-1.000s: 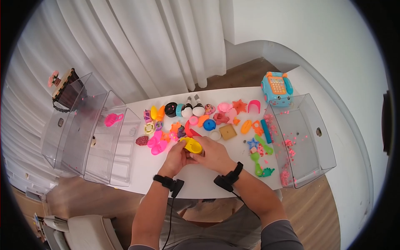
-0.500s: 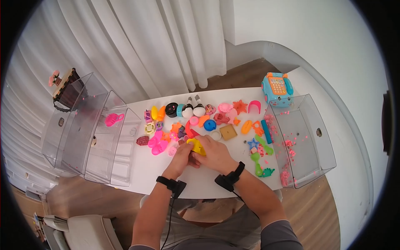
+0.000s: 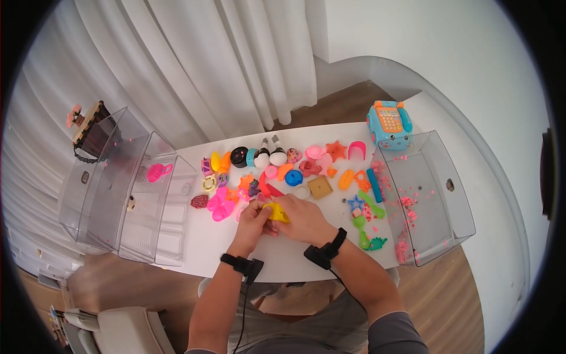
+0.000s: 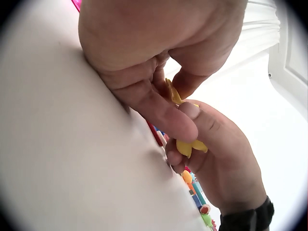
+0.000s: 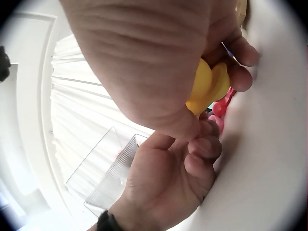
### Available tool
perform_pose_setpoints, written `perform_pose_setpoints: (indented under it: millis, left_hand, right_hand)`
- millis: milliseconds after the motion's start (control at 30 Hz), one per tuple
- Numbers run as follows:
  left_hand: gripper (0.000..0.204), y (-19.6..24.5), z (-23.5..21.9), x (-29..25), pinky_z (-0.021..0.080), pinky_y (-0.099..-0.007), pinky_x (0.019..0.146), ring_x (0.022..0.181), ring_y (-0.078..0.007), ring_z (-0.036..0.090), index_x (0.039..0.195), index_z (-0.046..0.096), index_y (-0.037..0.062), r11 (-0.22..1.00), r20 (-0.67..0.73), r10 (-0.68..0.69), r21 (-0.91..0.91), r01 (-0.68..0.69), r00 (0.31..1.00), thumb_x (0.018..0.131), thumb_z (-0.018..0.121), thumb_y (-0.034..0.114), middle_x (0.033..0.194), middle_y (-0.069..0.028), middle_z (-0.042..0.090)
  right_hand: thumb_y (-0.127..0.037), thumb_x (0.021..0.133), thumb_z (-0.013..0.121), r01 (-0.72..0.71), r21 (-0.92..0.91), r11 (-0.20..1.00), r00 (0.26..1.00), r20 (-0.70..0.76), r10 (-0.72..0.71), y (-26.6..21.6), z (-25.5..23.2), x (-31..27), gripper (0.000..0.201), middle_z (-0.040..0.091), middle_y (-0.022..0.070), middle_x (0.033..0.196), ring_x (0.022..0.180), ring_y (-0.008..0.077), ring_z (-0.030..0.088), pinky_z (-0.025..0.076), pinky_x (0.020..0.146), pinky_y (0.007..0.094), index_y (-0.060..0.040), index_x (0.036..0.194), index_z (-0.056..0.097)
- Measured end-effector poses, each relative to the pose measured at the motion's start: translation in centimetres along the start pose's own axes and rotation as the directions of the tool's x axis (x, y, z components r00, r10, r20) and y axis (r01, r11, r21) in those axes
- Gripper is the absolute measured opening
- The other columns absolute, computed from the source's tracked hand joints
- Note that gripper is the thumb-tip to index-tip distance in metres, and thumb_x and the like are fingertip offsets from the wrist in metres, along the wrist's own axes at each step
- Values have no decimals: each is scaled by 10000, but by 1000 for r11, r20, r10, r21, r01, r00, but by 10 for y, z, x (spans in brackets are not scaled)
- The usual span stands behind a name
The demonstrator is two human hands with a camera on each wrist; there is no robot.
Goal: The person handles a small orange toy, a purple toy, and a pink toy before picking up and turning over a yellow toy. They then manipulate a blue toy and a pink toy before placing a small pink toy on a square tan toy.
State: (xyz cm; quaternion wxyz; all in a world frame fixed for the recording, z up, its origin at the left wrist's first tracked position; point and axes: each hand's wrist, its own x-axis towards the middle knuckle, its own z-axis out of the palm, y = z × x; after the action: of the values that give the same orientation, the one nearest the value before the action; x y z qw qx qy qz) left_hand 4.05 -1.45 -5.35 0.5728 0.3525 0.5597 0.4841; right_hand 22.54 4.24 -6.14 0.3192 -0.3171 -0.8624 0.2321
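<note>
Both hands meet over the front middle of the white table (image 3: 295,259), around a small yellow plastic toy piece (image 3: 277,213) with rounded, hollow lobes. My left hand (image 3: 250,227) pinches its left side between thumb and fingers. The right hand (image 3: 305,218) grips the piece from the other side, its thumb lying along it in the left wrist view. In the right wrist view the rounded yellow lobes (image 5: 210,89) show between the right-hand fingers. Much of the piece is hidden by the hands. Just beyond them lie a red curved toy (image 3: 265,186) and pink moulds (image 3: 220,206).
Several colourful toys spread across the table's back, among them a blue round cup (image 3: 293,177) and a tan square block (image 3: 320,187). A clear bin (image 3: 439,206) with pink crumbs stands right, near a toy phone (image 3: 389,125). Clear drawers (image 3: 138,206) stand left.
The yellow piece has turned and tilted between the hands, so its round hollow no longer faces up. My left fingers have shifted further over its left side. The head view has moved slightly.
</note>
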Motion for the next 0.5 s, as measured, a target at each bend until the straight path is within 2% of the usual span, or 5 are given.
perform_pose_setpoints:
  millis: [200, 267, 500]
  left_hand:
    - [133, -1, 0, 1, 634, -308, 582, 680, -154, 706, 1091, 589, 46, 1000, -7, -7, -10, 7, 1000, 1049, 600, 171, 912, -72, 691]
    - [157, 1, 2, 0, 634, -298, 600, 667, -165, 710, 1051, 597, 36, 1000, -15, -10, -21, 10, 1000, 1046, 621, 191, 866, -76, 690]
    - [200, 5, 4, -1, 637, -296, 617, 667, -168, 711, 1066, 623, 26, 1000, -21, -22, 8, 22, 1000, 1052, 622, 226, 868, -71, 687]
  right_hand:
    - [-366, 824, 801, -2, -52, 999, 1000, -9, 1, -4, -5, 2, 580, 678, 103, 1146, 962, 321, 718, 590, 750, 441, -105, 1300, 597]
    - [-369, 822, 804, 8, -49, 999, 1000, -22, -9, -4, -4, 2, 570, 683, 102, 1135, 950, 319, 720, 590, 744, 438, -102, 1285, 606]
    - [-379, 825, 803, 42, -49, 998, 997, -70, -45, 0, -1, 1, 521, 701, 105, 1116, 945, 320, 724, 589, 743, 437, -88, 1224, 637]
